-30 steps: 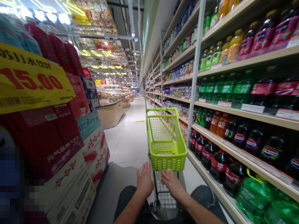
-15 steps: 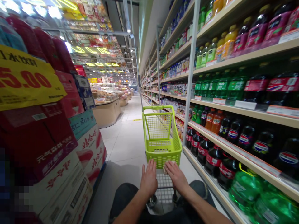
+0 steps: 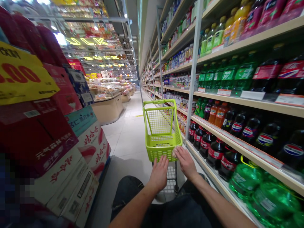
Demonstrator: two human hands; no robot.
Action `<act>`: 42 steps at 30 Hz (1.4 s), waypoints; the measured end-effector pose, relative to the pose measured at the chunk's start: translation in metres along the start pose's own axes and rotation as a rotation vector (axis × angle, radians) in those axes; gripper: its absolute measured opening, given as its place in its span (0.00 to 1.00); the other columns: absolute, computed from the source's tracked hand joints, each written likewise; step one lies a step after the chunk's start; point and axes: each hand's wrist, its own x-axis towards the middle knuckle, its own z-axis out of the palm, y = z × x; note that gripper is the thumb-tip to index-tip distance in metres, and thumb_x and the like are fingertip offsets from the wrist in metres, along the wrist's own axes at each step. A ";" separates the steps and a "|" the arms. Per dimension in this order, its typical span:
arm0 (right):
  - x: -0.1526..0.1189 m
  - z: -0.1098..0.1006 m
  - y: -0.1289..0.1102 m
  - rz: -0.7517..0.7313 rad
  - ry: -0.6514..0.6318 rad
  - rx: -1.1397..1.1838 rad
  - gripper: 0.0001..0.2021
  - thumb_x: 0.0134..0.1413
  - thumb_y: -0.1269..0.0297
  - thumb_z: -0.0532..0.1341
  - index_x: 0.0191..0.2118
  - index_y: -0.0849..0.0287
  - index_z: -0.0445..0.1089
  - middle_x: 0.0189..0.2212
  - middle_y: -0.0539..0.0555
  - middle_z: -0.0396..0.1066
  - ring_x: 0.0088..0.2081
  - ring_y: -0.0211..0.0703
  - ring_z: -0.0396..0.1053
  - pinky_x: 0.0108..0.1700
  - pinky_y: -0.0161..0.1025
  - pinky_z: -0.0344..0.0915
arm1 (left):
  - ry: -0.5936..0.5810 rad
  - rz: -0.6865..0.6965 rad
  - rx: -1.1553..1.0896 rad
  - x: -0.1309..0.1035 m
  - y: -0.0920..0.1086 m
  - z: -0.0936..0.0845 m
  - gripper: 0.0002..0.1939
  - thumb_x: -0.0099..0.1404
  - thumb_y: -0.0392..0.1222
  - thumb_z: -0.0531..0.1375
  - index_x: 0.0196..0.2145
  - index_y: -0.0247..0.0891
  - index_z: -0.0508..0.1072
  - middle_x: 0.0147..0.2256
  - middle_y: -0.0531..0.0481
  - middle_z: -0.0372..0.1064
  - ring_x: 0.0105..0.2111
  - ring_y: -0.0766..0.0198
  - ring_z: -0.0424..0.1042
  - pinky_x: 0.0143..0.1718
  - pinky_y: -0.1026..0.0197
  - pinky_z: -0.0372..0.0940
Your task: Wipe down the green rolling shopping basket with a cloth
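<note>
A lime-green plastic shopping cart (image 3: 163, 151) stands in the aisle in front of my knees, its near basket wall toward me. My left hand (image 3: 159, 172) is open, its extended fingertips at the lower edge of that wall. At the near right corner of the basket, my right hand (image 3: 186, 161) presses a pale crumpled wipe (image 3: 175, 152) against the plastic. The hand covers most of the wipe, so I cannot tell if it is cloth or paper. Below the basket, a grey wire rack (image 3: 171, 177) partly shows.
Shelves of drink bottles (image 3: 239, 126) run along the right, with large green bottles (image 3: 268, 196) low down. Stacked drink cartons (image 3: 68, 177) stand close on the left under a yellow price sign (image 3: 26, 76). Farther ahead is a wooden display counter (image 3: 106, 110) beside the tiled aisle (image 3: 114, 142).
My right hand has moved up and right with the wipe, to the basket's corner. My left hand has shifted slightly right. The view has tilted a little, so the cart appears higher.
</note>
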 end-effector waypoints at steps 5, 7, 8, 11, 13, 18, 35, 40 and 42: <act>-0.009 0.003 0.012 0.073 0.033 -0.017 0.25 0.51 0.81 0.45 0.54 0.60 0.61 0.56 0.59 0.58 0.60 0.45 0.46 0.55 0.53 0.55 | -0.017 -0.031 -0.010 -0.004 -0.004 0.002 0.36 0.54 0.37 0.46 0.60 0.31 0.43 0.63 0.45 0.34 0.62 0.59 0.32 0.60 0.47 0.31; -0.023 0.012 0.006 0.050 -0.002 -0.016 0.26 0.49 0.82 0.44 0.53 0.60 0.62 0.53 0.59 0.61 0.60 0.44 0.48 0.53 0.52 0.59 | -0.022 -0.022 -0.009 -0.005 -0.007 0.002 0.36 0.54 0.38 0.46 0.60 0.31 0.43 0.63 0.45 0.33 0.62 0.59 0.31 0.60 0.47 0.31; -0.026 0.015 0.002 0.035 -0.014 -0.008 0.26 0.49 0.82 0.44 0.53 0.60 0.62 0.53 0.59 0.62 0.59 0.44 0.48 0.52 0.51 0.60 | -0.023 -0.021 -0.011 -0.006 -0.009 0.002 0.36 0.54 0.38 0.45 0.60 0.30 0.43 0.63 0.45 0.33 0.62 0.59 0.31 0.60 0.47 0.31; -0.009 0.014 -0.016 0.011 -0.012 0.026 0.26 0.49 0.82 0.45 0.54 0.62 0.60 0.54 0.61 0.60 0.60 0.46 0.46 0.53 0.52 0.59 | -0.008 -0.063 -0.032 -0.008 -0.016 0.003 0.36 0.53 0.36 0.45 0.60 0.30 0.43 0.63 0.45 0.33 0.62 0.59 0.32 0.60 0.47 0.32; 0.013 0.010 -0.026 -0.001 0.011 0.047 0.25 0.51 0.81 0.45 0.55 0.63 0.58 0.56 0.61 0.56 0.61 0.47 0.44 0.55 0.53 0.55 | 0.013 -0.123 -0.028 -0.010 -0.021 0.004 0.37 0.52 0.34 0.45 0.60 0.30 0.43 0.63 0.45 0.33 0.62 0.60 0.32 0.60 0.47 0.31; 0.011 0.024 -0.040 -0.068 -0.015 0.034 0.24 0.51 0.81 0.46 0.53 0.62 0.62 0.52 0.60 0.63 0.59 0.45 0.49 0.54 0.51 0.58 | 0.013 -0.214 0.012 -0.018 -0.033 0.004 0.39 0.50 0.34 0.46 0.61 0.31 0.42 0.63 0.48 0.32 0.62 0.60 0.31 0.60 0.47 0.31; 0.027 0.067 -0.090 -0.199 -0.038 0.076 0.18 0.53 0.79 0.48 0.46 0.62 0.68 0.47 0.59 0.67 0.55 0.46 0.57 0.50 0.49 0.62 | 0.044 -0.417 0.001 -0.034 -0.072 0.008 0.41 0.49 0.35 0.47 0.61 0.30 0.39 0.63 0.47 0.29 0.62 0.58 0.30 0.60 0.46 0.34; 0.052 0.038 -0.071 -0.168 -0.022 0.037 0.22 0.52 0.80 0.47 0.52 0.64 0.62 0.54 0.61 0.60 0.60 0.47 0.48 0.54 0.53 0.56 | 0.048 -0.379 -0.026 -0.027 -0.054 0.006 0.41 0.48 0.35 0.48 0.61 0.30 0.40 0.63 0.47 0.30 0.62 0.58 0.30 0.60 0.47 0.34; 0.042 0.036 -0.060 -0.176 -0.032 0.013 0.21 0.52 0.80 0.48 0.50 0.63 0.64 0.52 0.61 0.63 0.58 0.47 0.51 0.53 0.52 0.58 | 0.043 -0.328 -0.035 -0.024 -0.045 0.003 0.41 0.48 0.35 0.48 0.61 0.31 0.40 0.63 0.48 0.30 0.62 0.59 0.29 0.60 0.47 0.33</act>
